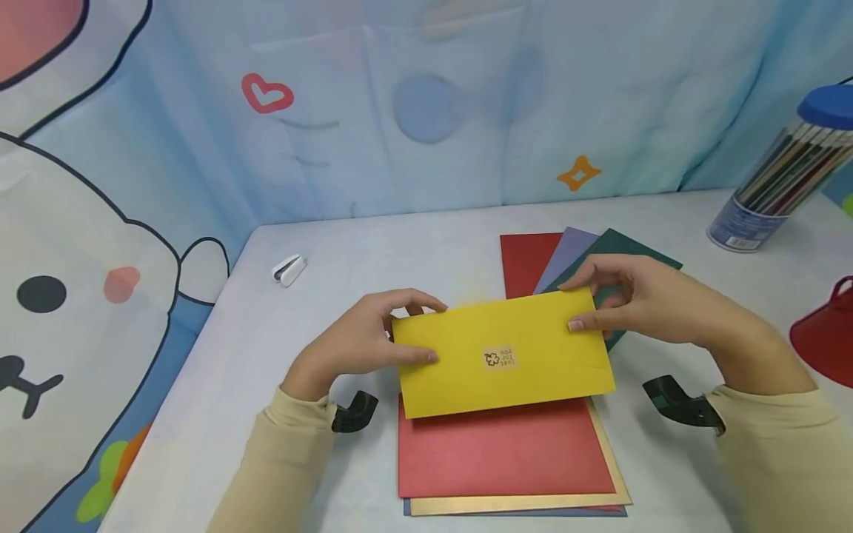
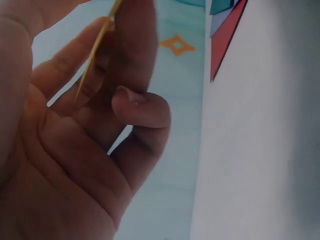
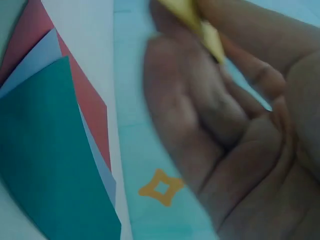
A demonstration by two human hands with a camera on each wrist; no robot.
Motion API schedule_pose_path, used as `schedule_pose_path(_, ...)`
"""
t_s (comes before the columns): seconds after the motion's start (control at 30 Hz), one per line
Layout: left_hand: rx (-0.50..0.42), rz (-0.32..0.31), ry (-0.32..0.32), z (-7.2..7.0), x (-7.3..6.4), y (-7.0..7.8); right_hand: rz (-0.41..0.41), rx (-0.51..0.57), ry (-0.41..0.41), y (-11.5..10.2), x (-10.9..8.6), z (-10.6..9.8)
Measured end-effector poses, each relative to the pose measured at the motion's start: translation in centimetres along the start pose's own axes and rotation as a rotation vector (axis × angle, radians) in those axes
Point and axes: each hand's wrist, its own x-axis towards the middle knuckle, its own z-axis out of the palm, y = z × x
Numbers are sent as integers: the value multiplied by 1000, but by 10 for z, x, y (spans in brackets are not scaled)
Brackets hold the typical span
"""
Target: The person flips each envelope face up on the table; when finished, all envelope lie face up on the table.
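A yellow envelope is held over a stack of paper, its front facing up. On it is a small tan sticker with a clover and the words "just for you", upside down in the head view. My left hand pinches the envelope's left end, thumb across the front and fingers behind. At the upper right corner my right hand pinches it, thumb on the front. Both wrist views catch the envelope nearly edge-on between thumb and fingers. Beneath it lies a red envelope on top of gold and blue ones.
Behind the right hand, red, lavender and dark green envelopes lie fanned. A white stapler sits back left. At the right stand a blue-lidded tub of pencils and a red object. A printed curtain hangs behind the table.
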Motion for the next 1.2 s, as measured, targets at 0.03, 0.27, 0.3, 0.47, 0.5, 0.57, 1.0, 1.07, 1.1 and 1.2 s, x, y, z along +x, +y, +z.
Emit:
schedule_pose_path(0.03,4,-20,-25,2,0,0,8,-2,-33,0,0,0)
schedule_pose_path(0.27,33,-114,-192,13,3,-4,45,-64,-285,4,3,10)
schedule_pose_path(0.3,43,-123,-213,14,4,-4,53,-74,-312,4,3,13)
schedule_pose_path(0.47,84,-138,-302,21,8,-5,120,-152,-360,7,6,25)
schedule_pose_path(0.5,97,-132,-314,23,9,-6,131,-176,-361,7,6,27)
schedule_pose_path(0.57,122,-126,-332,25,9,-6,141,-226,-366,7,8,30)
schedule_pose_path(1.0,221,-127,-384,33,11,-7,135,-362,-388,9,11,34)
schedule_pose_path(1.07,212,-137,-395,33,11,-7,138,-359,-392,10,11,34)
schedule_pose_path(1.1,210,-138,-399,34,11,-7,147,-358,-393,10,11,34)
schedule_pose_path(1.2,207,-146,-409,34,10,-7,169,-357,-394,9,11,37)
